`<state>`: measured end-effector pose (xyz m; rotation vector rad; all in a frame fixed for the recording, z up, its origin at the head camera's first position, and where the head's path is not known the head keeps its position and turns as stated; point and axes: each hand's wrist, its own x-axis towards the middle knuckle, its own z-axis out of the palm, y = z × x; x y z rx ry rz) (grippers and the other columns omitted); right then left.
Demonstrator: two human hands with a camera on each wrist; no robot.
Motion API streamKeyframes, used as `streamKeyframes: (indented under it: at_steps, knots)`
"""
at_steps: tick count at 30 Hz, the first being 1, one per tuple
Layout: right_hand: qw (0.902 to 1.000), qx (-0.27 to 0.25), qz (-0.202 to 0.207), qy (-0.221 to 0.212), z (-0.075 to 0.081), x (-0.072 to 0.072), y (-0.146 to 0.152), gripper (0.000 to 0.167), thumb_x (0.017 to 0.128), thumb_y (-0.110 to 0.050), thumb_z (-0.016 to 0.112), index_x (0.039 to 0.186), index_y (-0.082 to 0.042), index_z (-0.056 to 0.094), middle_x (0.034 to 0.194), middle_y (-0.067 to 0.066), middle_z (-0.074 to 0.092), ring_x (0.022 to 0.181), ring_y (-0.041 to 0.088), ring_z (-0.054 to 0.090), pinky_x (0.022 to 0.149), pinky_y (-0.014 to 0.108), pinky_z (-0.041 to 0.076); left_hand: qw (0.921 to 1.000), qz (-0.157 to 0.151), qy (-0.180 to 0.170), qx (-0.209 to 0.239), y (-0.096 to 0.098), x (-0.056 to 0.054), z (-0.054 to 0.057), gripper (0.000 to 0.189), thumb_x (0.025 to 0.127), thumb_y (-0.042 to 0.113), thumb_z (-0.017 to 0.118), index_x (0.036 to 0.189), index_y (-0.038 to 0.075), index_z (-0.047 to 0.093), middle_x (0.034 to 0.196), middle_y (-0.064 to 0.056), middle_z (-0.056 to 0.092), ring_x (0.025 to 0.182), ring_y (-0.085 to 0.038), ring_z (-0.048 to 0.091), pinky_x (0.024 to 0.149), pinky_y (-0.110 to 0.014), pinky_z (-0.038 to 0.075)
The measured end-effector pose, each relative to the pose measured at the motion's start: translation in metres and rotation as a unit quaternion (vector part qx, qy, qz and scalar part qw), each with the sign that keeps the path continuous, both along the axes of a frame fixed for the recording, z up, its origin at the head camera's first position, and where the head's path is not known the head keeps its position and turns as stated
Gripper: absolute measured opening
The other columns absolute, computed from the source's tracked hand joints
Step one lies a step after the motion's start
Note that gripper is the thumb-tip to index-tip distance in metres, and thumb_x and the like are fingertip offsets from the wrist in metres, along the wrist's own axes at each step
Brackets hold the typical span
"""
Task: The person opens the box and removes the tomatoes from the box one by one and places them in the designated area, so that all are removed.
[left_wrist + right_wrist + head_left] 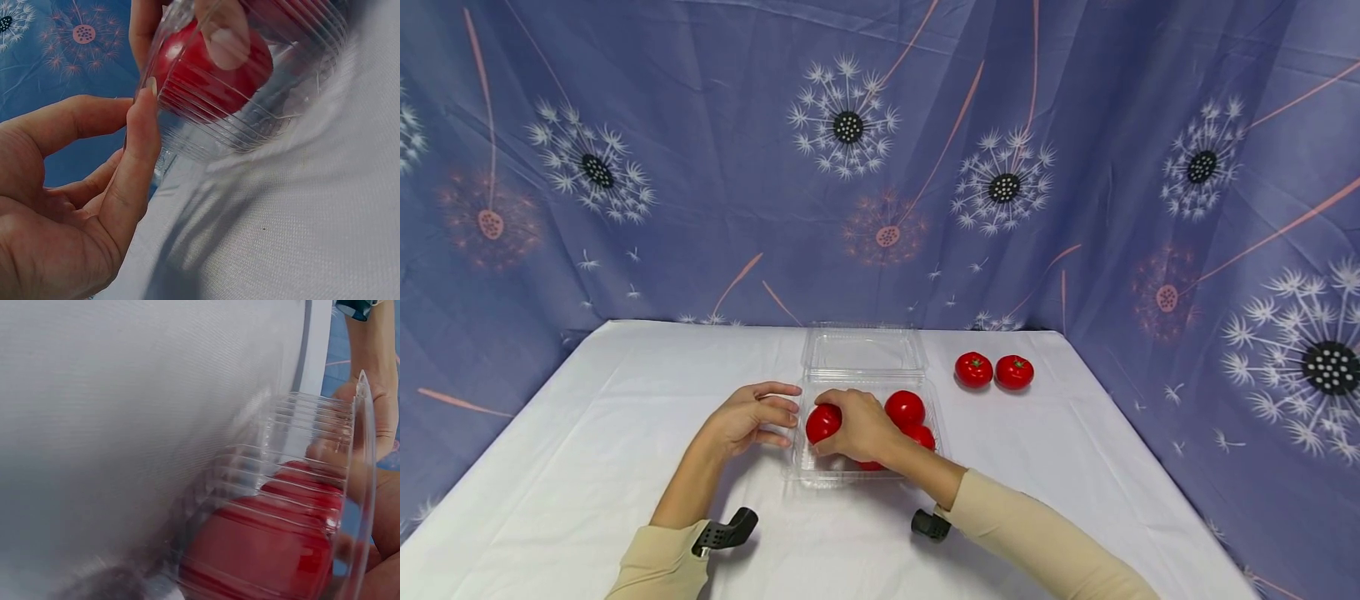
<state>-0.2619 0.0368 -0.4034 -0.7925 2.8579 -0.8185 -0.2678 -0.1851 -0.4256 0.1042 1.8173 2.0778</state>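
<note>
A clear plastic clamshell container (pixel 942 433) stands on the table with its lid (pixel 865 350) folded back. My right hand (pixel 861 425) reaches inside and grips a red tomato (pixel 823 423) at the left end, thumb in front and fingers behind. More tomatoes lie on the container's right side: one at the back (pixel 905 407), another partly covered by my wrist (pixel 922 435), and a sliver of red below the hand. My left hand (pixel 748 419) is at the container's left wall, its fingers loosely extended; in the left wrist view a fingertip (pixel 147 103) touches the rim.
Two red tomatoes with green stems, a left one (pixel 973 370) and a right one (pixel 1014 372), sit side by side at the back right of the white-clothed table (pixel 587 433). Behind the table hangs a blue curtain (pixel 715 167) with dandelion prints.
</note>
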Motion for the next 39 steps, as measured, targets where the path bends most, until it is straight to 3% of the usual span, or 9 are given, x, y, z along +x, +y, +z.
streamKeyframes:
  at_steps: [9,24,39]
  knots:
    - [0.9996,-0.021,-0.018,-0.003,0.011,-0.001,0.002,0.070,0.071,-0.027,0.092,0.135,-0.016,0.065,0.122,0.004,0.072,0.113,0.027,0.064,0.095,0.039,0.056,1.0000,-0.002,0.002,-0.008,0.000,0.000,0.001,0.063,0.087,-0.003,0.067,0.144,-0.010,0.042,0.105,-0.009,0.063,0.078,-0.016,0.070,0.067,-0.036,0.065]
    - [0.9987,-0.039,-0.032,-0.002,0.024,-0.004,0.009,0.072,0.068,-0.026,0.094,0.134,-0.015,0.066,0.118,0.008,0.071,0.113,0.030,0.062,0.093,0.044,0.057,0.9999,0.006,-0.003,-0.012,0.001,0.000,0.002,0.063,0.085,-0.003,0.068,0.143,-0.010,0.043,0.105,-0.009,0.064,0.078,-0.016,0.069,0.066,-0.035,0.065]
    - [0.9950,-0.079,-0.054,-0.030,0.024,-0.005,0.019,0.071,0.067,-0.024,0.093,0.132,-0.017,0.067,0.116,0.014,0.055,0.108,0.026,0.055,0.085,0.048,0.057,0.9999,0.006,-0.004,-0.012,0.001,0.000,0.004,0.063,0.087,-0.003,0.066,0.144,-0.012,0.042,0.106,-0.011,0.063,0.077,-0.017,0.069,0.067,-0.036,0.065]
